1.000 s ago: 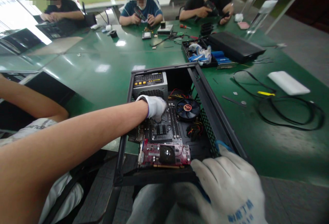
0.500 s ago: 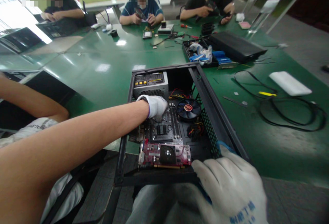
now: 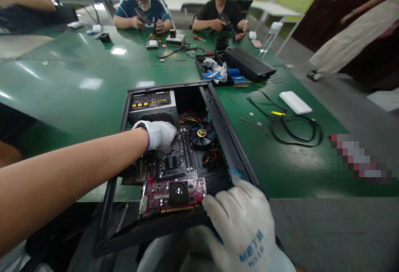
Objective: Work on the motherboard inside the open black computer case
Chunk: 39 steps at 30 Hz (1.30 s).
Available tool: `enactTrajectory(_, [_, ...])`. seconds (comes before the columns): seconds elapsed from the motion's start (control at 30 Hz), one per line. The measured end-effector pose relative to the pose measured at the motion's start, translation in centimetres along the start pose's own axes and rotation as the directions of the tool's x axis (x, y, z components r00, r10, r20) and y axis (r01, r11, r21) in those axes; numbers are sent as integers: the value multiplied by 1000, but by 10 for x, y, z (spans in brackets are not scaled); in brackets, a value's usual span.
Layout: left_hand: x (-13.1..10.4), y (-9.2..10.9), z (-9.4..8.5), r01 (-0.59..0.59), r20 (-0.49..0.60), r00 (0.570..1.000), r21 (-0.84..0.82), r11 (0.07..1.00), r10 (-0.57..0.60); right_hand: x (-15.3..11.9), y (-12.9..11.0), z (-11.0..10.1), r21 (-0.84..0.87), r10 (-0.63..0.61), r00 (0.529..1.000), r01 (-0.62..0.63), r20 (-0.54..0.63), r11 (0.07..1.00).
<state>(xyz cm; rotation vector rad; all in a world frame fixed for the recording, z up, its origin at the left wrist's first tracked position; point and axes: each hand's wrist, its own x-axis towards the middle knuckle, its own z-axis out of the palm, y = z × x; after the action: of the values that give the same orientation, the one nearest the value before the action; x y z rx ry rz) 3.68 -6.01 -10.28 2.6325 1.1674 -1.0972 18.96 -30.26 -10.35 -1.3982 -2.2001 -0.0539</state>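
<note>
An open black computer case (image 3: 233,137) lies with its near part over the table's front edge. My left hand (image 3: 160,135), in a white glove, reaches over the motherboard (image 3: 170,163) just below the power supply (image 3: 152,101). Its fingers are curled downward, and what they hold, if anything, is hidden. With the other glove, my right hand (image 3: 238,218) grips the case's near right corner, fingers bent over the rim. Beside those fingers is a red graphics card (image 3: 158,197). A round cooling fan (image 3: 202,134) and bundled cables (image 3: 211,157) sit farther in.
To the right lie a coiled black cable (image 3: 296,142) and a white block (image 3: 295,102). Behind the case stands a black tray (image 3: 199,65) with gloves, beside a flat black box (image 3: 249,64). Co-workers sit across the green table (image 3: 102,64); another person (image 3: 349,43) is at right.
The view has swung right, so the table and case appear farther left. The case's near left corner looks lower and closer. Both hands keep their places on it. A person has appeared at right.
</note>
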Motion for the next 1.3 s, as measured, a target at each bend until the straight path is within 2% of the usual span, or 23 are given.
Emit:
enactTrajectory(0.13, [-1,-3,4,-13,-42,999,-66,998,11,1,-2,3,-20,25,999,-25,19,999])
enactTrajectory(0.3, [2,-8,11,-8,-74,997,-143,990,-3,3,-1,9,-58,-13,999,10,-36,998])
enactTrajectory(0.53, [6,-11,17,-1,-94,995,-116,993,-10,8,-3,15,-103,-29,982,9,-189,995])
enactTrajectory(0.77, [0,-9,14,-10,-71,997,-125,992,1,7,-1,22,-127,-40,982,16,-182,992])
enactTrajectory(0.9, [3,-11,17,-16,-107,994,-129,991,2,3,1,31,-137,-60,966,25,-253,990])
enactTrajectory(1.13, [4,-11,19,-6,-119,993,-105,994,-6,5,0,19,-139,-68,982,43,-178,989])
enactTrajectory(1.3, [3,-11,14,-11,-105,995,-132,991,-3,2,1,24,-108,-69,981,49,-183,993])
